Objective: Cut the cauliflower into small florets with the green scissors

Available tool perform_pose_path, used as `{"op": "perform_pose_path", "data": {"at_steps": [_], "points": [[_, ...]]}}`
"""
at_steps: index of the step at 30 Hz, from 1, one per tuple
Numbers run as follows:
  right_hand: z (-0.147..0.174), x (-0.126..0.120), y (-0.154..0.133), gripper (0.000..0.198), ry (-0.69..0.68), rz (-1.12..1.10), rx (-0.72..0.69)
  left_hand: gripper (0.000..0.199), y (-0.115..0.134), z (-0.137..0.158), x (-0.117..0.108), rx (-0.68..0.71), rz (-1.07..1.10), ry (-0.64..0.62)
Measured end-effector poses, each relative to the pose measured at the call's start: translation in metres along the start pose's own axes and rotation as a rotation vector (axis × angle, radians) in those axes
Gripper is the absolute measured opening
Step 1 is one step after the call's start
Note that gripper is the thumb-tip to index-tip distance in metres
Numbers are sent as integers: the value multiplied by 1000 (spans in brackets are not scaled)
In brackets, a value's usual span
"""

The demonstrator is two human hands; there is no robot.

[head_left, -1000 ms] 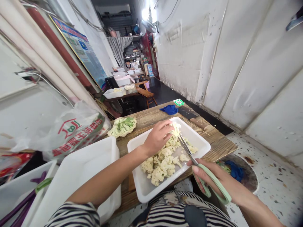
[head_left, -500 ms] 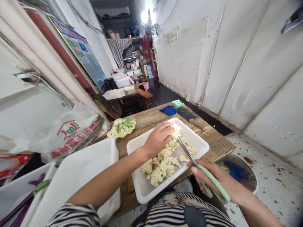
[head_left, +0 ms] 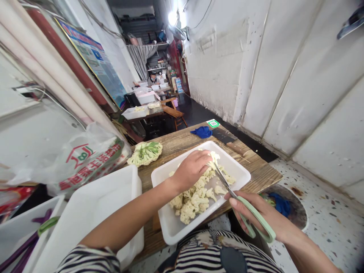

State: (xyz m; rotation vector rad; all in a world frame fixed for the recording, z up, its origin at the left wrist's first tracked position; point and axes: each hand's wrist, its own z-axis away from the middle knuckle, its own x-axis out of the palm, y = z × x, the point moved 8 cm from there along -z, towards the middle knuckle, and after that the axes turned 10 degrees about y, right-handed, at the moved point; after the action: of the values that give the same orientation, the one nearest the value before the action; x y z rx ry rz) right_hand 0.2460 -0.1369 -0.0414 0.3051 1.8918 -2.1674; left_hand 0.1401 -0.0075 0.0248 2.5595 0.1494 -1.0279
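My left hand (head_left: 193,167) is closed around a cauliflower piece (head_left: 214,156) above the far side of a white plastic tray (head_left: 167,231). In my right hand (head_left: 256,214) is a pair of scissors (head_left: 253,216) with pale green handles. Their blades point up and away, with the tips against the held piece. Cut cauliflower florets (head_left: 195,203) lie heaped in the tray below my left hand. A larger flat chunk of cauliflower (head_left: 145,152) with green stems rests on the wooden table, left of the tray.
A cleaver (head_left: 229,140) and a blue cloth (head_left: 201,132) lie at the table's far end. To the left stand a deep white bin (head_left: 108,197), a bin with purple vegetables (head_left: 22,246) and a plastic bag (head_left: 88,159). A person (head_left: 153,79) sits far back.
My left hand has turned slightly at the held cauliflower piece. The scissors stay in nearly the same place, and the whole view has shifted a little.
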Motion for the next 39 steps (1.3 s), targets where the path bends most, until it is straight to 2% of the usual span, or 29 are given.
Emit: {"op": "perform_pose_path", "data": {"at_steps": [12,16,24,27,30,35,37,39], "points": [[-1,-7,8,36,53,19,111,20,12,6,-2,183,-126,68],[-1,-14,9,33,84,74,135,19,12,6,-2,187,-135,78],[-3,-18,2,30,108,106,95,19,11,8,-1,113,-82,83],[-6,-22,2,33,148,156,68,16,4,7,1,-13,25,53],[-8,-23,3,35,128,144,41,19,-22,7,-2,-280,204,70],[-4,-16,2,42,31,-123,49,30,-71,18,0,-761,709,117],[-8,-18,-3,49,64,-212,14,34,-77,24,7,-900,933,79],[-19,-25,-11,53,142,-208,-35,36,-76,28,14,-974,1050,22]]}}
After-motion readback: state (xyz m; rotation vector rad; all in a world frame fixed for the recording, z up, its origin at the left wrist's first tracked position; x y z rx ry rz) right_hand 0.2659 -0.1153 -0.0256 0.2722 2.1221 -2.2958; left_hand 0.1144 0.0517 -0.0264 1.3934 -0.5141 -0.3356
